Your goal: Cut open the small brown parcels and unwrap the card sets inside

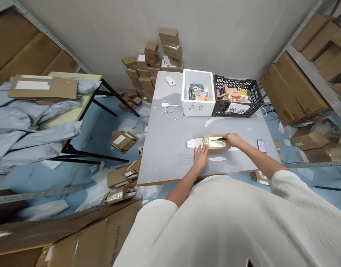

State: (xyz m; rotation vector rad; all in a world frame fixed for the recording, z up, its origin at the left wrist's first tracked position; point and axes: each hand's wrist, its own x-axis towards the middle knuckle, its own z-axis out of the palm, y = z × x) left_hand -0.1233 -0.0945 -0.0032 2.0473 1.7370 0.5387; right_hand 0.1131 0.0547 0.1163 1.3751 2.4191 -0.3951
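Observation:
A small flat cardboard box [227, 147] with a white label and shiny tape lies on the grey table, near its front edge. My right hand [233, 140] is closed around a utility knife [222, 139], yellow and black, whose tip lies over the label side. At the box's left front corner, my left hand [200, 157] holds it down with bent fingers near the tape. A white sheet or wrapper [194, 143] sticks out to the left of the box. Whether the blade cuts into the tape is too small to tell.
Behind the box stand a white foam box [198, 108] and a black crate [261, 100], both holding booklets. A charger [165, 105] with cable, a white device [170, 81] and a phone [261, 146] lie on the table [159, 155]. Cartons and paper litter the floor.

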